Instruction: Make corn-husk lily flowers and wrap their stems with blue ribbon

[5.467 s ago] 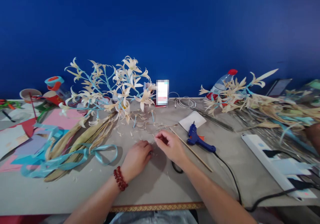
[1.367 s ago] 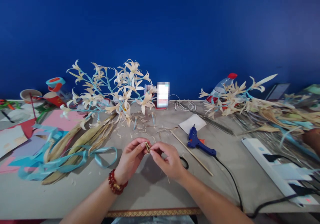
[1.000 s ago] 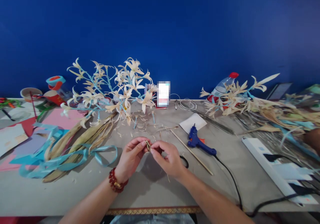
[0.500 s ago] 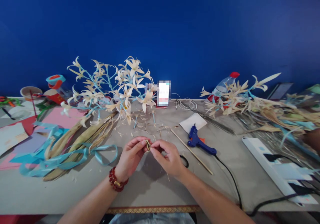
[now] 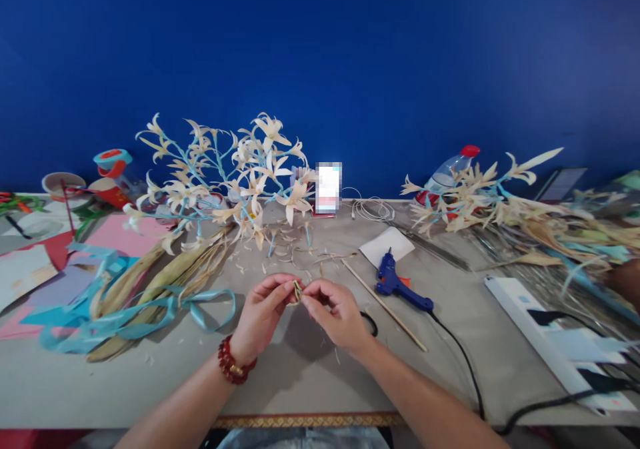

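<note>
Between my two hands is a small pale dried-husk piece [image 5: 297, 291], pinched by the fingertips from both sides above the table's middle. My left hand [image 5: 269, 304], with a red bead bracelet [image 5: 231, 362] on the wrist, grips its left side between thumb and forefinger. On the other side, the thumb and forefinger of my right hand [image 5: 333, 311] close on the same piece. Its exact shape is partly hidden by the fingers. Just right of my right hand lie a black ring-like handle [image 5: 371, 323] and a thin wooden stick [image 5: 390, 309].
Husk flowers on blue stems [image 5: 250, 175] stand behind my hands. A blue glue gun [image 5: 400, 285], a white power strip [image 5: 540, 342] and more flowers [image 5: 470, 195] are rightward. Husks [image 5: 170, 272] and blue ribbon [image 5: 200, 312] lie left. Another person's hand [image 5: 625, 279] shows at the right edge.
The small husk piece has turned slightly between my fingertips. Both my hands stay in nearly the same place, still holding it.
</note>
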A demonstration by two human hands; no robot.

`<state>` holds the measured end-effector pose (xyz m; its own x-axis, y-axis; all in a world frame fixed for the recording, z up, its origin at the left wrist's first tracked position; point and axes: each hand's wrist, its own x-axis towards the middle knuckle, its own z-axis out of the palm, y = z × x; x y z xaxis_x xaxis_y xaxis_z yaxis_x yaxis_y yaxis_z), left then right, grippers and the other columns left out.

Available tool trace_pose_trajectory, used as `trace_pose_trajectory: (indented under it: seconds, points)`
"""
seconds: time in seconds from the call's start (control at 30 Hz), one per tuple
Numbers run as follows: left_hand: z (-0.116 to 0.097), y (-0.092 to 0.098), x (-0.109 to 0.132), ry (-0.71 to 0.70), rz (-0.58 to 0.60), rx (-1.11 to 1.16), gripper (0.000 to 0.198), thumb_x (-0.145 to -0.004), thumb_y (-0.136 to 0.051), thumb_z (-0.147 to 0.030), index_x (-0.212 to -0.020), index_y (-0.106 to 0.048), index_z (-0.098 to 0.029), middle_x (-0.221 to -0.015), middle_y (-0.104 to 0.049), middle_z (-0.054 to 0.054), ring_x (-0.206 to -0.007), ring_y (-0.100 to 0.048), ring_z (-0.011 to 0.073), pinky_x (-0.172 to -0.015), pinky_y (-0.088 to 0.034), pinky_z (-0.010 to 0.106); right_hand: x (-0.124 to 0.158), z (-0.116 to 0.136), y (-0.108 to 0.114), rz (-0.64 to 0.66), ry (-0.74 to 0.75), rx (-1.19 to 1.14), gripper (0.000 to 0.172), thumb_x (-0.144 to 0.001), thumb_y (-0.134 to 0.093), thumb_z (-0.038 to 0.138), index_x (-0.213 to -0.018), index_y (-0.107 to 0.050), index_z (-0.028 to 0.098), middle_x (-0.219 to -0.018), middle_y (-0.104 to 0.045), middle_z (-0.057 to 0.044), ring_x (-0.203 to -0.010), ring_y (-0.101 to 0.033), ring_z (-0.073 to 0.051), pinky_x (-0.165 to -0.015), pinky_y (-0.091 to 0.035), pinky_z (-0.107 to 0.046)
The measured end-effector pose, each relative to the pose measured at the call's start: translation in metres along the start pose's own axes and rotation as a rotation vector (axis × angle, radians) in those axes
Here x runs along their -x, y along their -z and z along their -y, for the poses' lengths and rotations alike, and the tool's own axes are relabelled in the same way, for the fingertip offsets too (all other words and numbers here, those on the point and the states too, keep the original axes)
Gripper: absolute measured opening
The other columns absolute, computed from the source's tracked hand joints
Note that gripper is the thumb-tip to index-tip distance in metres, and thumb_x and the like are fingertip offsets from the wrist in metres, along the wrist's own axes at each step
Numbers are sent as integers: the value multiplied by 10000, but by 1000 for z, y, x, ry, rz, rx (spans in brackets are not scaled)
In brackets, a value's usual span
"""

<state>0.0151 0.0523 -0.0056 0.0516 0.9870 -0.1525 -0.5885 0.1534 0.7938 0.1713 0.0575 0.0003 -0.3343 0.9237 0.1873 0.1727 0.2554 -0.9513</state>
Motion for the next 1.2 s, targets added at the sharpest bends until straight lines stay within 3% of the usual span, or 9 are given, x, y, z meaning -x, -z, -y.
trace_pose_trajectory:
  seconds: [0.5,1.2]
  points:
    - [6,5,0,-175,5,-227,121,-761,-733,-230,-864,-753,-169,-737,-682,23,-646,-582,105,-648,-475,214,0,1,2,-24,9,19,140,-854,-542,243,-738,-590,180,-580,-493,40,-514,-434,-89,-456,-308,-190]
    - [7,5,-1,-144,61,-121,63,-756,-744,-201,-803,-712,-173,-770,-659,-2,-648,-563,76,-648,-463,182,0,6,4,6,27,44,134,-871,-532,229,-773,-610,181,-628,-528,28,-572,-474,-98,-485,-331,-186]
